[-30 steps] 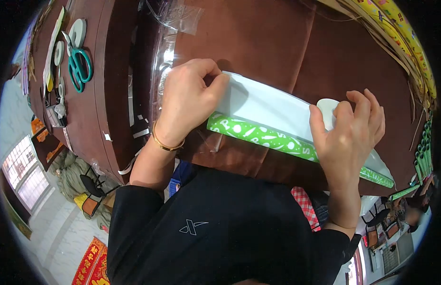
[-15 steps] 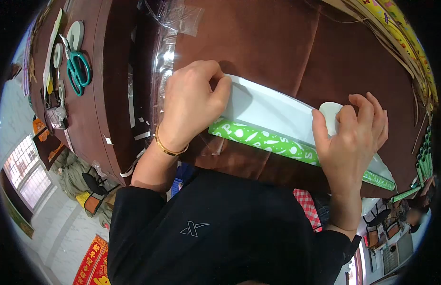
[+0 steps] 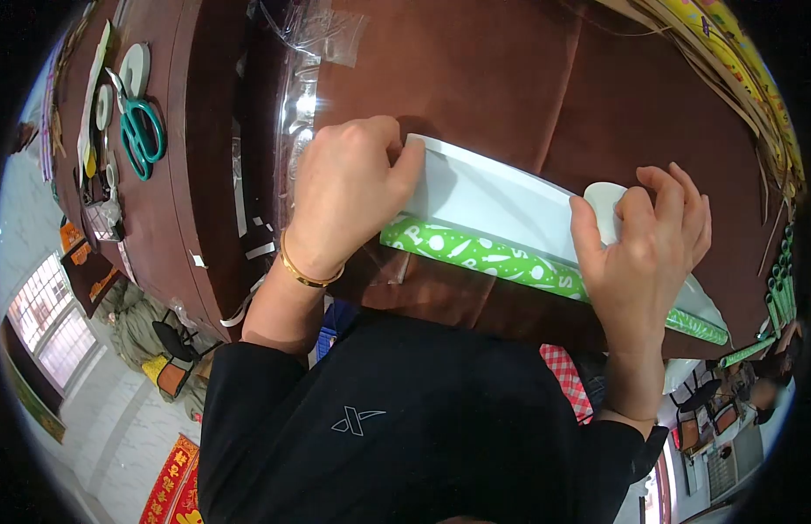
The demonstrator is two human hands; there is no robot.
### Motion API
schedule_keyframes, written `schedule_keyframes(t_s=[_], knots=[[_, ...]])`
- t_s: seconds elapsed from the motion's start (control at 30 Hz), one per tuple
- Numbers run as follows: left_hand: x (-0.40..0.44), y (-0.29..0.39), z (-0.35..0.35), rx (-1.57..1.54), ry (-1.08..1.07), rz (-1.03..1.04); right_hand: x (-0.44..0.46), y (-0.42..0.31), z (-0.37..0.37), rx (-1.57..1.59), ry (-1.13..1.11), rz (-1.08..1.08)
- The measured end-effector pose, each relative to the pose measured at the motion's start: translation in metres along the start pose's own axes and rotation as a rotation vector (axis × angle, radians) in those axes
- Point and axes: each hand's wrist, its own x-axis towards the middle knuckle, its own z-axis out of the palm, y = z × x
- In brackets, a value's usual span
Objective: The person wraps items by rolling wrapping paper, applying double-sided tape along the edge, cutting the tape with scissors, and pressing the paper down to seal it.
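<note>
A long strip of paper [image 3: 497,188], white on its upper face, lies across the table in front of me. Along its near side runs a green rolled or folded edge [image 3: 475,253] with white vegetable shapes and letters. My left hand [image 3: 357,179] is closed, thumb and index finger pinching the far left corner. Over the right part is my right hand [image 3: 641,236], thumb and curled index finger around a rounded white piece [image 3: 604,203], the other fingers raised. Whether that piece is a tape roll I cannot tell. Below this hand the green edge reappears.
Clear plastic film [image 3: 301,105] lies left of the strip. Teal-handled scissors [image 3: 142,140] and a white tape roll [image 3: 135,70] lie on the left tabletop. Yellow printed sheets [image 3: 728,61] line the far right edge, with several green rolls [image 3: 779,288] below.
Both hands keep nearly the same hold on the strip. The whole view has shifted very slightly.
</note>
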Motion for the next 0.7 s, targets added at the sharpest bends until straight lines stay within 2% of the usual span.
schedule_keyframes(t_s=[0.23,0.3,0.33,0.4,0.53,0.7], knots=[[-0.012,-0.008,0.002,0.04,0.026,0.038,0.0,-0.001,0.001,0.007,0.034,-0.02],[-0.021,-0.004,0.003,-0.017,0.174,0.029,-0.001,-0.001,0.002,0.008,0.025,0.001],[-0.024,-0.004,0.005,-0.022,0.17,0.032,-0.002,-0.001,0.002,0.002,0.021,0.004],[-0.031,-0.004,0.01,0.042,0.333,0.406,-0.002,-0.002,0.003,0.001,0.022,0.02],[-0.049,0.006,0.019,0.054,0.21,0.513,-0.003,-0.003,0.005,-0.013,0.039,0.026],[-0.053,0.002,0.029,0.067,0.115,0.462,-0.003,-0.005,0.004,-0.047,0.05,0.022]])
